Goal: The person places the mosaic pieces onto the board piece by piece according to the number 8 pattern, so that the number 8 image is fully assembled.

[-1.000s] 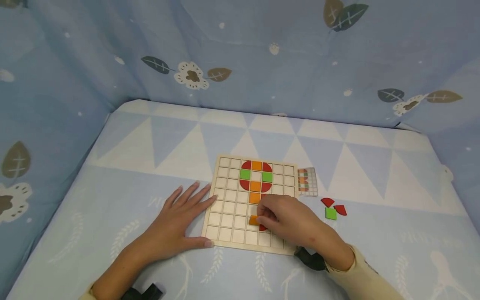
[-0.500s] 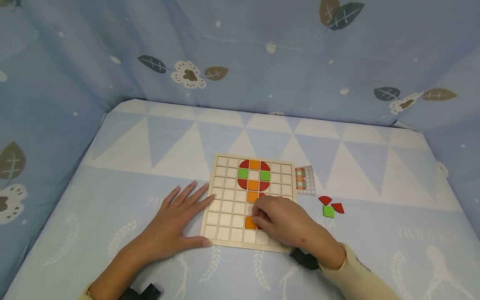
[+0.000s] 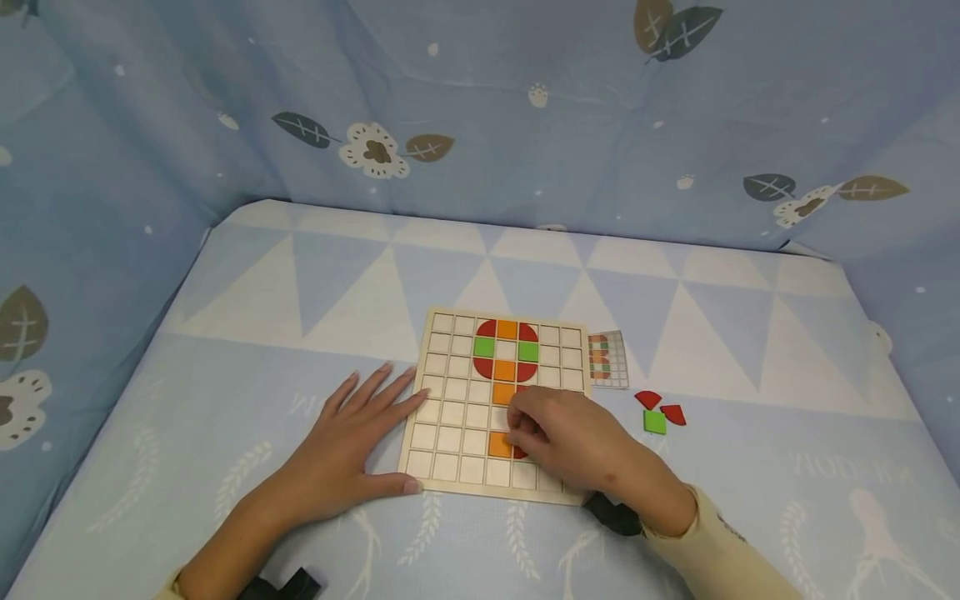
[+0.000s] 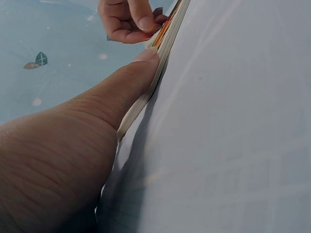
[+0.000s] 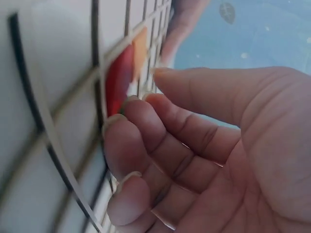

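Note:
A wooden grid board lies on the bed-like surface, with red quarter-circle, orange and green square pieces set in its cells. My left hand rests spread at the board's left edge, its thumb at the near corner. Over the right part of the board is my right hand, fingers bent, thumb apart from the index fingertip. Nothing shows between them in the right wrist view. Just left of these fingertips an orange square lies flat in its cell, next to a red piece that the hand partly covers.
A small pattern card lies against the board's right edge. Farther right are a loose green square and two red quarter-circles. A blue printed curtain stands behind. Dark devices are on both wrists.
The orange square, tilted in my right fingers a second ago, now lies flat in its cell. My right fingertips have shifted slightly off it. The left hand keeps its place on the board.

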The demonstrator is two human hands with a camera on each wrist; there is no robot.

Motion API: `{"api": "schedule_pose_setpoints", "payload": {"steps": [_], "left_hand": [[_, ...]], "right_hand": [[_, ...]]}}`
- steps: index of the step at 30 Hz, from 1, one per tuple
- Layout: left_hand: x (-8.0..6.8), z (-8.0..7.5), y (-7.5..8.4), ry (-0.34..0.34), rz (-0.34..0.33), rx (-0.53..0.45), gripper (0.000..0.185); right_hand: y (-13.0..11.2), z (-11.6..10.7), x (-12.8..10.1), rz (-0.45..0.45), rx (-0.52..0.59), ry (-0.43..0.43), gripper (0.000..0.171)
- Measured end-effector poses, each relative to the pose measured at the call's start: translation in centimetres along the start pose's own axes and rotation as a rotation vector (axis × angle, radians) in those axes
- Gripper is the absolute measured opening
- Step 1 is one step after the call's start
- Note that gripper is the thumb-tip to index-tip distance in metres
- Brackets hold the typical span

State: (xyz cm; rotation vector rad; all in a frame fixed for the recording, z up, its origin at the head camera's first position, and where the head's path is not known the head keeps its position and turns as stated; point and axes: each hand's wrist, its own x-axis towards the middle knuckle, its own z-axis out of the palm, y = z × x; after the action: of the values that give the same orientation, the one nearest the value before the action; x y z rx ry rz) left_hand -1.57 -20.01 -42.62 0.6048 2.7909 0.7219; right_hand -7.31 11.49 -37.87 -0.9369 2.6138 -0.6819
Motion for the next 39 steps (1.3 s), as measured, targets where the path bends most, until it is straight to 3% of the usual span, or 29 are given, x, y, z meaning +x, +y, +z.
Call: {"api": "schedule_pose_setpoints", "payload": {"steps": [3, 7, 13, 18, 27, 39], "left_hand": [[0.0, 0.0, -0.1, 0.01, 0.005, -0.002, 0.104], [0.0, 0.1, -0.1, 0.024, 0.011, -0.001, 0.104], [-0.1, 0.1, -0.1, 0.028, 0.012, -0.002, 0.104], [0.0, 0.0, 0.0, 0.0, -0.002, -0.009, 0.105], [0.1, 0.1, -0.1, -0.007, -0.006, 0.003, 0.105], [0.0, 0.1, -0.2, 0.018, 0.018, -0.001, 0.103]], "right_hand": [[0.3, -1.3, -0.3, 0.048, -0.001, -0.013, 0.012], [1.4, -4.1, -1.5, 0.123, -0.028, -0.05, 0.025], [4.6, -8.5, -3.9, 0.287, -0.029, -0.091, 0.048], [7.4, -10.4, -5.2, 0.427, -0.023, -0.084, 0.06], [10.7, -10.4, -5.1, 0.558, -0.008, -0.146, 0.059], [10.2, -8.1, -3.9, 0.534, 0.025, -0.223, 0.023]]}}
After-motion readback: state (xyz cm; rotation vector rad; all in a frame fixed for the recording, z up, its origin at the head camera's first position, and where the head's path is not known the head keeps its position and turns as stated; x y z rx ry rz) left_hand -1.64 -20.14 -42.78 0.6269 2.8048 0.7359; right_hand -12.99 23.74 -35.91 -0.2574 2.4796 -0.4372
